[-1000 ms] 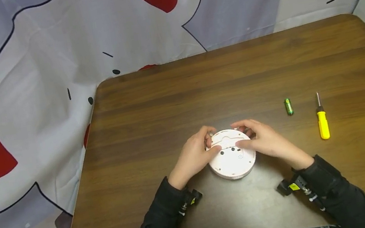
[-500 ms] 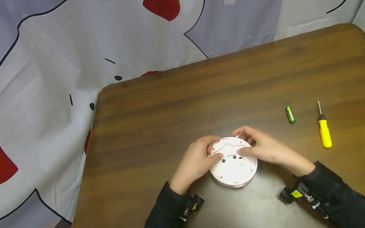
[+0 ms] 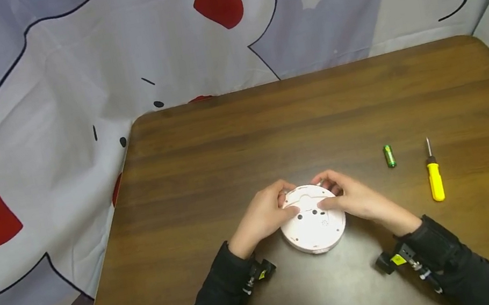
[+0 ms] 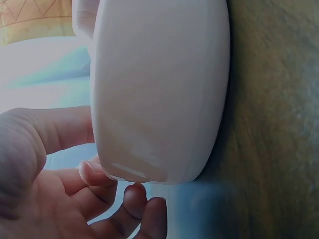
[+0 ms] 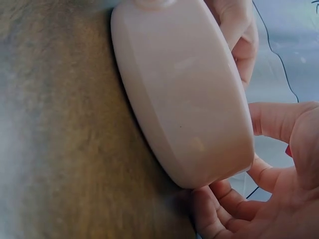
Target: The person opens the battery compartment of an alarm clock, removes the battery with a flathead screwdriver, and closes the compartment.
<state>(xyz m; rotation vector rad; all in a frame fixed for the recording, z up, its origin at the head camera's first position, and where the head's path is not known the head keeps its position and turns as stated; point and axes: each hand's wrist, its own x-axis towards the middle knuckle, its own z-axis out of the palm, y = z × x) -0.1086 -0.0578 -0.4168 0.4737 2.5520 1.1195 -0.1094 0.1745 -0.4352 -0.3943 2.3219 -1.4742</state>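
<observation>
A round white plastic device [image 3: 314, 231] lies on the table with small dark holes, a speaker-like dot grid and a panel seam on its upper face. My left hand [image 3: 266, 215] holds its left far side, thumb on the face by the seam and fingers at the far rim. Opposite it, my right hand [image 3: 357, 201] grips the right far side in the same way. Both wrist views show the smooth curved side wall [image 4: 159, 89] close up, with fingertips [image 5: 204, 199] at its edge. The panel is partly covered by the thumbs.
To the right on the wooden table [image 3: 223, 145] stand apart a green battery [image 3: 390, 156] and a yellow-handled screwdriver [image 3: 435, 181], its tip pointing away. A printed curtain [image 3: 75, 57] hangs along the back and left edges.
The head view has tilted, so the whole scene sits lower in it. The seam on the device's face looks fainter. Both hands keep their hold, with the left fingers slightly shifted at the rim.
</observation>
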